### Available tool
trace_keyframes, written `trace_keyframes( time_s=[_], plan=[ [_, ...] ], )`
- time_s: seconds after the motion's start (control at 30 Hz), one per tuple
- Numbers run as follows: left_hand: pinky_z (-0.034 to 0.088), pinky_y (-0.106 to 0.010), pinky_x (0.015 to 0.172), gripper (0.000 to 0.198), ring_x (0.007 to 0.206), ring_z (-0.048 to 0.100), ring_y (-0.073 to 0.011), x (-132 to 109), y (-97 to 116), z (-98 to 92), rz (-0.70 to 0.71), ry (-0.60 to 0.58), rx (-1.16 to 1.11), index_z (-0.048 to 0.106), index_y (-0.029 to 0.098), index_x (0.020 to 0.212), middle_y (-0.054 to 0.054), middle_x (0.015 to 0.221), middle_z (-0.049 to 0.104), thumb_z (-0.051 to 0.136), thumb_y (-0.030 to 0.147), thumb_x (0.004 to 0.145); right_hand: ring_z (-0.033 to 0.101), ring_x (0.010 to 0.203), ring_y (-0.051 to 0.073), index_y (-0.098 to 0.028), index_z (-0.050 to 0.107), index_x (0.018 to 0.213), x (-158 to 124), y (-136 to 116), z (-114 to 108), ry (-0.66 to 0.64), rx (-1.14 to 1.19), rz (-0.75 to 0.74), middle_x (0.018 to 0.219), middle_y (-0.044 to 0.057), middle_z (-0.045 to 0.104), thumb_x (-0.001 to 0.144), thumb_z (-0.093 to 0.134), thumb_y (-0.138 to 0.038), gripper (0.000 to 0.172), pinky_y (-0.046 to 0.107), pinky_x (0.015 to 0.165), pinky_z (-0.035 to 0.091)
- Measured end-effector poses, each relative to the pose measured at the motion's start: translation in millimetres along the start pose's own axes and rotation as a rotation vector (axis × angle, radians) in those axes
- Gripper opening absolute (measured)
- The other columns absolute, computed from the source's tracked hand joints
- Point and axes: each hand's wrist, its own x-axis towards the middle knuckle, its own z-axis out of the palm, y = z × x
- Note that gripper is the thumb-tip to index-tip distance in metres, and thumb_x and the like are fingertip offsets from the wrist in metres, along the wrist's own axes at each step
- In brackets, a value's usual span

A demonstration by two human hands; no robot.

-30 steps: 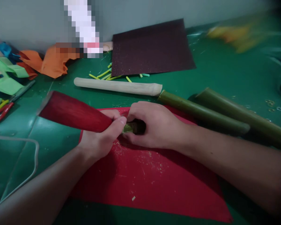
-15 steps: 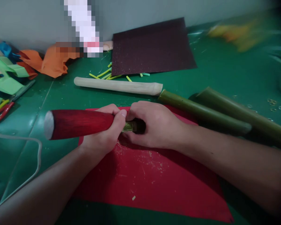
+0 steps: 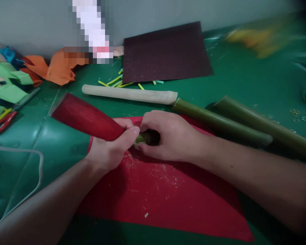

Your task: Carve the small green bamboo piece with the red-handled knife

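My left hand [image 3: 114, 143] is closed around the thick red wooden handle [image 3: 88, 117] of a tool, whose working end is hidden by my fingers. The handle slants up and to the left, with its blunt end raised. My right hand [image 3: 168, 136] is curled around a short green bamboo piece [image 3: 142, 138], of which only a small part shows between the two hands. Both hands meet over a red sheet [image 3: 163, 200], my left thumb close to the bamboo. Fine pale shavings [image 3: 168, 173] are scattered over the sheet.
Behind my hands lie a peeled pale stick [image 3: 127, 97], two green bamboo lengths [image 3: 226, 124] and a dark sheet [image 3: 168, 52] over yellow-green strips. Red-handled scissors [image 3: 5, 122] and folded coloured paper [image 3: 12, 81] are at left. A white cord [image 3: 42, 166] crosses the green table [image 3: 66, 112].
The blunt end of the red handle has swung upward, tilting the tool in my left hand. My left hand has turned slightly with it, while my right hand stays nearly in place.
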Motion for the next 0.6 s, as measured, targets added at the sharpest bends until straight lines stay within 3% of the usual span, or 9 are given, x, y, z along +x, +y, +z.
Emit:
trace_keyframes(
  time_s=[0.1,0.4,0.6],
  plan=[
    [0.031,-0.024,0.041,0.031,0.041,0.034,-0.0080,-0.2,-1.7,0.9,-0.039,-0.005,-0.067,0.046,0.021,0.048,0.005,0.042,0.037,0.057,0.025,0.077,0.050,0.071,0.014,-0.017,0.061,0.079,0.6,0.2,0.0,-0.013,-0.003,0.032,0.077,0.001,0.058,0.077,0.064,-0.037,0.020,0.028,0.063,0.032],
    [0.036,-0.023,0.045,0.028,0.044,0.043,-0.0078,-3.4,-5.7,-0.5,0.232,0.074,0.104,0.054,0.021,0.054,0.006,0.047,0.048,0.058,0.022,0.082,0.047,0.071,0.015,-0.018,0.060,0.080,-1.3,-5.5,-3.8,-0.067,-0.140,-0.002,0.078,0.002,0.059,0.079,0.063,-0.038,0.020,0.029,0.061,0.030],
    [0.038,-0.022,0.045,0.029,0.044,0.046,-0.0074,-3.2,-8.8,-3.8,0.285,0.114,0.214,0.058,0.021,0.056,0.006,0.047,0.051,0.061,0.027,0.084,0.052,0.080,0.019,-0.015,0.064,0.092,-3.9,-10.2,-1.0,-0.083,-0.179,-0.029,0.089,0.006,0.064,0.086,0.059,-0.038,0.025,0.032,0.068,0.036]
  ],
)
